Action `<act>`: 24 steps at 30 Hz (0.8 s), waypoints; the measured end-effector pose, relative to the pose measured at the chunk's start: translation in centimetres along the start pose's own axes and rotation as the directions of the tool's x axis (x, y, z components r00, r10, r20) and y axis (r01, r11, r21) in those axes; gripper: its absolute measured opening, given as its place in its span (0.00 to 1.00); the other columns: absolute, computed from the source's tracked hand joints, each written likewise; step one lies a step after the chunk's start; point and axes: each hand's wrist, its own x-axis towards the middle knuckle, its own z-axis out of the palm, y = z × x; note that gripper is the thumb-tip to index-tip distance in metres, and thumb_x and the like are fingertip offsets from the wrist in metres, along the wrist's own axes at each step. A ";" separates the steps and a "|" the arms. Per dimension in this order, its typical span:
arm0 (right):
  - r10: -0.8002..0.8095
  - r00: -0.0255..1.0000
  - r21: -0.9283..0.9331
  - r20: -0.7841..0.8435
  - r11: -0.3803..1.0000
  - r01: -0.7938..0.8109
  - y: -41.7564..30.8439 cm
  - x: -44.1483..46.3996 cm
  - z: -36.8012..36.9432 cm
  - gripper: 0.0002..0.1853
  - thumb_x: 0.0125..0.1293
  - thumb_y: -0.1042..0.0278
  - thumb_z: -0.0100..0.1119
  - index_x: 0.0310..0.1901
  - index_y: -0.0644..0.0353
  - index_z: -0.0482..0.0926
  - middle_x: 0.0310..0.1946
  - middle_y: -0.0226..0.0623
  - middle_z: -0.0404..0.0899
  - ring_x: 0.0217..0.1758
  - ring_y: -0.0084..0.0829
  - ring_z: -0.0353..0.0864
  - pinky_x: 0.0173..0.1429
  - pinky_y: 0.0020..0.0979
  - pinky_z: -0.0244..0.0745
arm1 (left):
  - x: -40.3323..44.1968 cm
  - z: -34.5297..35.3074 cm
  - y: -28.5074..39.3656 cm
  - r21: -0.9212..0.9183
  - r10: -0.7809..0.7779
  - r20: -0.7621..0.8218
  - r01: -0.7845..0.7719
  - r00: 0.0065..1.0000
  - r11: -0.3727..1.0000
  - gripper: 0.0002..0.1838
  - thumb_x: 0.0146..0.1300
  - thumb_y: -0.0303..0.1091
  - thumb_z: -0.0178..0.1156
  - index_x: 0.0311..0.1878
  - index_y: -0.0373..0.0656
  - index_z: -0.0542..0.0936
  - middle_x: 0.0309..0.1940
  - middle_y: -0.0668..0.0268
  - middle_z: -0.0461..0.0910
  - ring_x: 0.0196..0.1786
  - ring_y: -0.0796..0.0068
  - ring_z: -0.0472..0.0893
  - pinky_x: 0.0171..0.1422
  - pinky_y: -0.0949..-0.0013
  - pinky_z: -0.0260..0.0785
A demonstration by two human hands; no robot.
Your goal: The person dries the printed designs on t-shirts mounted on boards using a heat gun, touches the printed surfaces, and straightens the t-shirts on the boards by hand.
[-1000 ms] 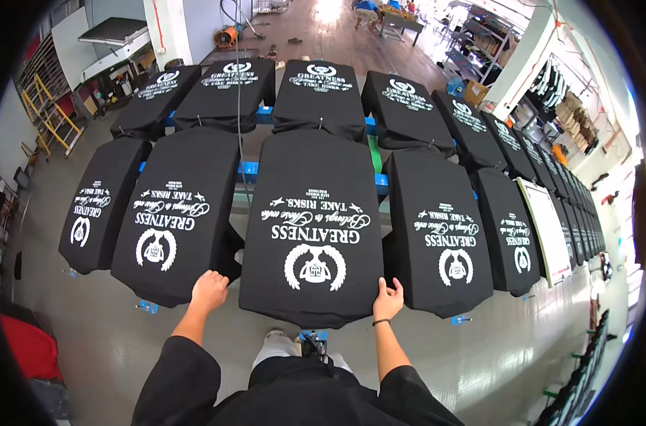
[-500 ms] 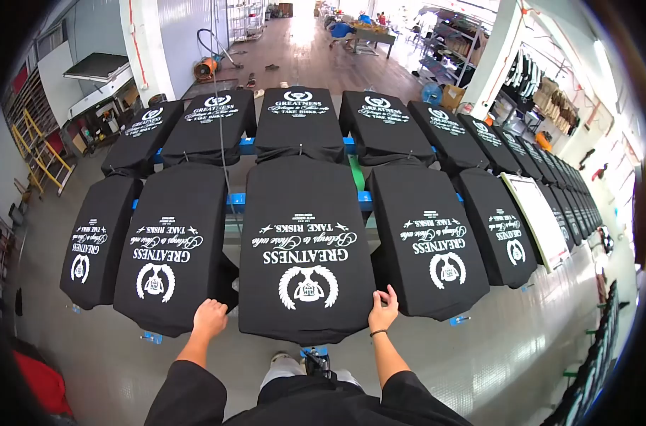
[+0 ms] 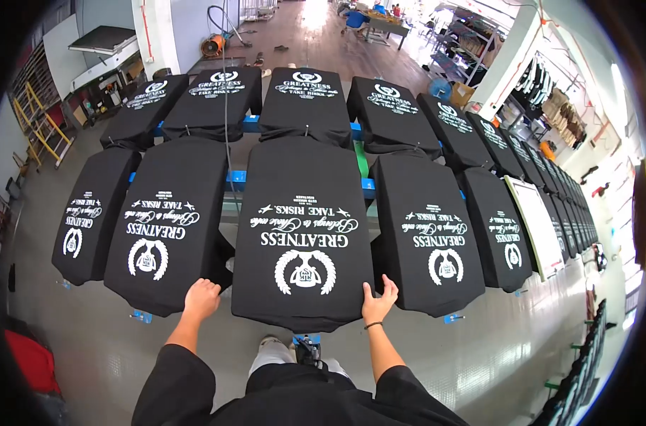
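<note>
A black shirt [image 3: 303,177] with white upside-down lettering and a wreath emblem lies stretched on a flat board in front of me. My right hand [image 3: 380,297], with a dark band at the wrist, is at this shirt's lower right edge, thumb and fingers apart. To the left is another printed black shirt [image 3: 168,184] on its board. Its lower right corner is by my left hand [image 3: 202,298], whose fingers are curled closed; whatever they hold is hidden. A similar shirt [image 3: 426,188] lies right of my right hand.
Two rows of black shirts on boards run off to the right. A white framed screen [image 3: 534,224] leans over the near row. A grey cable [image 3: 227,128] hangs in front. Behind are an orange fan [image 3: 212,45], a pillar [image 3: 509,60] and a yellow ladder [image 3: 45,128].
The view tilted up and then partly back down, shifting the shirts in the frame. Both hands stay near the same shirt edges, with the right hand's fingers a little more spread.
</note>
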 end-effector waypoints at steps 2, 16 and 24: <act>0.102 0.985 0.038 0.140 0.993 -0.109 0.2 0.0 -0.3 0.32 0.60 0.61 0.73 0.65 0.57 0.74 0.44 0.33 0.83 0.50 0.36 0.75 0.60 0.38 0.69 | 0.0 0.1 0.0 -0.007 0.009 0.007 -0.009 1.000 1.000 0.06 0.50 0.33 0.65 0.26 0.46 0.77 0.27 0.65 0.80 0.39 0.65 0.79 0.51 0.63 0.69; 0.028 0.994 -0.030 0.110 0.999 -0.024 0.4 0.1 -0.2 0.32 0.54 0.59 0.77 0.60 0.59 0.77 0.51 0.37 0.80 0.60 0.43 0.70 0.66 0.42 0.65 | 0.0 0.2 0.2 0.000 0.001 -0.015 -0.001 1.000 1.000 0.05 0.52 0.34 0.64 0.27 0.46 0.78 0.27 0.66 0.81 0.38 0.66 0.80 0.52 0.63 0.69; 0.092 0.993 0.121 0.074 0.988 -0.100 0.4 0.0 -0.1 0.17 0.72 0.64 0.59 0.57 0.62 0.80 0.39 0.35 0.84 0.48 0.34 0.75 0.57 0.37 0.69 | 0.0 -0.5 0.1 0.021 0.012 0.040 -0.012 0.999 1.000 0.05 0.53 0.34 0.63 0.28 0.46 0.78 0.28 0.65 0.82 0.40 0.66 0.81 0.53 0.63 0.69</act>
